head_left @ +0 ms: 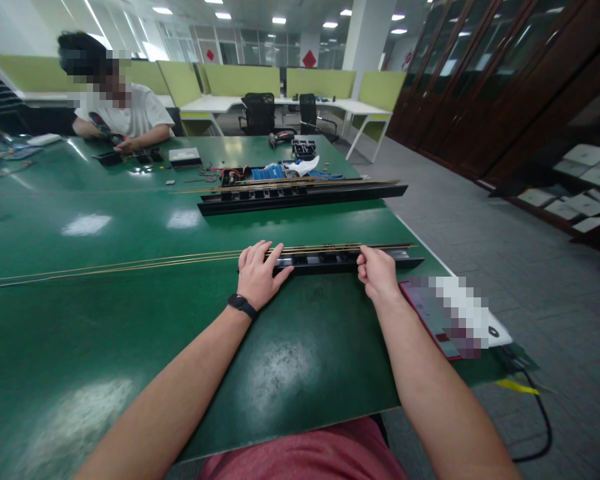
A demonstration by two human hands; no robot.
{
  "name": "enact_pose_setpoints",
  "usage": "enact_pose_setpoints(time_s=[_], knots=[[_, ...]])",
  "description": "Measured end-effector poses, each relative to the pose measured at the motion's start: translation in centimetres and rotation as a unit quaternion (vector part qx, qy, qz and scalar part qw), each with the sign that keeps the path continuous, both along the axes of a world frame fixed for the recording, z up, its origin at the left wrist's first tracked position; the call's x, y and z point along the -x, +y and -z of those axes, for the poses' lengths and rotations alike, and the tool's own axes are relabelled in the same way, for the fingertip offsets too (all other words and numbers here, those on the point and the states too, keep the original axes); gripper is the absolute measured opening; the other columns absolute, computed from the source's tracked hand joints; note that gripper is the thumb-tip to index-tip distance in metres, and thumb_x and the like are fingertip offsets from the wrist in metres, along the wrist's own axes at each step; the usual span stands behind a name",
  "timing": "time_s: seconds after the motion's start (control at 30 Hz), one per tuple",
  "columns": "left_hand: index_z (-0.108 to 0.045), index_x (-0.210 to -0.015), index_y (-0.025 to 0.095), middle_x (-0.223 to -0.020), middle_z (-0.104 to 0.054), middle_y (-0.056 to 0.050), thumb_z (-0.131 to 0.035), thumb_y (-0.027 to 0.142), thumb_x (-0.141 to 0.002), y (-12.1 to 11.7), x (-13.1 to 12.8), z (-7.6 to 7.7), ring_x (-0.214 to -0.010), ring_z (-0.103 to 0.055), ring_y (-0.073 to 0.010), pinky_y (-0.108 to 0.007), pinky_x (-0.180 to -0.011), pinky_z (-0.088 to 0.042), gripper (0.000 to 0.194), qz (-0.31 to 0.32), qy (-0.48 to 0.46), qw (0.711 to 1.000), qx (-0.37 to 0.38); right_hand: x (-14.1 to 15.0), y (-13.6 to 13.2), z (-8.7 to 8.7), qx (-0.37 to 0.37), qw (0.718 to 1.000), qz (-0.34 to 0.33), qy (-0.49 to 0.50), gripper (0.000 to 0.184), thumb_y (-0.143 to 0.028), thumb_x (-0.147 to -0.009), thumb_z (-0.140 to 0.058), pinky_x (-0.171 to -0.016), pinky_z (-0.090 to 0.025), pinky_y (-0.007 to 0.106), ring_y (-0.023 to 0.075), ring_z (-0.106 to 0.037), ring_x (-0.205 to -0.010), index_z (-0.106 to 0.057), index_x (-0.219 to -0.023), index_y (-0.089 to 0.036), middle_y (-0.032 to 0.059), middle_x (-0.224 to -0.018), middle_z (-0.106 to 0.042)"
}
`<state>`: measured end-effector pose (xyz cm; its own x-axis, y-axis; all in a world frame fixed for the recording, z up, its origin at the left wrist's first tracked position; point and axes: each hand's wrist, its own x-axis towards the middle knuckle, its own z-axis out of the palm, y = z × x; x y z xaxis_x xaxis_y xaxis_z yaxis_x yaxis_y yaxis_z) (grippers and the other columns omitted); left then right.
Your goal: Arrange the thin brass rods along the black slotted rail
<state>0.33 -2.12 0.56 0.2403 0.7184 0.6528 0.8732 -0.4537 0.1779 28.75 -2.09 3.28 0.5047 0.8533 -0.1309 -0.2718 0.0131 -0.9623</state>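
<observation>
A long black channel (325, 264) lies across the green tabletop in front of me. Several thin brass-coloured rods (180, 260) run along it and reach far out to the left. My left hand (258, 270), with a black wristband (242, 305), rests over the channel's left end, fingers spread and lying on it and the rods. Near the right end, my right hand (377, 270) is closed, thumb and forefinger pinched on a thin rod at the channel's upper edge. The curled fingers hide the exact grip.
Behind lies a second black channel (305, 198) with more rods, beside blue-wrapped parts (267, 173). A power drill (280, 139) and a black part (304, 148) sit farther back. Right of my forearm is a red-edged tablet-like object (425, 313). A co-worker (125, 113) handles a tool at left.
</observation>
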Motion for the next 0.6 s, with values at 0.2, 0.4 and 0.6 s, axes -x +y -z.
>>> enact_pose_setpoints(time_s=[0.2,0.4,0.6], knots=[[-0.061,-0.140,0.026,-0.142,-0.060,-0.014,-0.061,0.054,-0.095,-0.04,0.06,0.01,-0.139,-0.050,-0.0324,-0.051,-0.121,-0.028,0.053,-0.002,0.002,1.000,0.001,-0.21,0.06,0.05,0.008,1.000,0.015,0.001,0.022,-0.026,-0.084,-0.070,-0.027,-0.020,0.015,0.0051,-0.039,-0.032,-0.054,-0.071,-0.018,-0.0028,-0.057,-0.058],[-0.061,-0.140,0.026,-0.142,-0.060,-0.014,-0.061,0.054,-0.095,0.02,0.07,0.05,-0.140,-0.049,-0.0326,-0.051,-0.121,-0.028,0.054,0.001,-0.001,1.000,0.004,0.00,-0.04,-0.03,0.007,1.000,0.000,-0.004,0.023,-0.028,-0.085,-0.070,-0.026,-0.019,0.015,0.0052,-0.039,-0.032,-0.053,-0.071,-0.019,-0.0030,-0.057,-0.058],[-0.062,-0.140,0.025,-0.142,-0.060,-0.015,-0.062,0.054,-0.095,0.01,0.03,0.02,-0.139,-0.049,-0.0328,-0.050,-0.121,-0.028,0.054,0.001,-0.002,1.000,0.005,0.07,-0.07,0.08,0.001,1.000,-0.011,-0.010,0.025,-0.029,-0.085,-0.071,-0.026,-0.020,0.015,0.0052,-0.039,-0.032,-0.053,-0.071,-0.019,-0.0031,-0.056,-0.058]])
